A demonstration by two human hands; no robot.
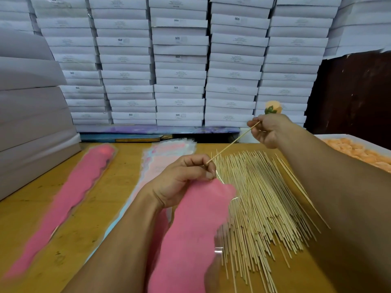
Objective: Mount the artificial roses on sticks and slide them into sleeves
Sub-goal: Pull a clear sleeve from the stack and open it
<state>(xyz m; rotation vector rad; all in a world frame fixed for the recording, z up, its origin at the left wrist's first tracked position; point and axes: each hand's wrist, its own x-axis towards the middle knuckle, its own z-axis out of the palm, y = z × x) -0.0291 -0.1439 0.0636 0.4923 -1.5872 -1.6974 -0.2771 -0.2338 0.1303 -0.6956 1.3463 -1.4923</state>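
Note:
My right hand (269, 130) pinches a thin wooden stick (232, 142) near its top, where an orange artificial rose (273, 106) with green leaves is mounted. The stick slants down to the left, and its lower tip meets my left hand (186, 176). That hand grips the open top of a pink sleeve (190, 229), which hangs down toward me over the table. The tip sits at the sleeve's mouth; whether it is inside is hidden by my fingers.
A wide pile of loose sticks (260, 199) lies on the wooden table (31, 210). A filled pink sleeve (69, 197) lies at the left, and a stack of sleeves (167, 149) in the middle. A tray of orange roses (359, 153) stands right. White boxes (179, 60) wall the back.

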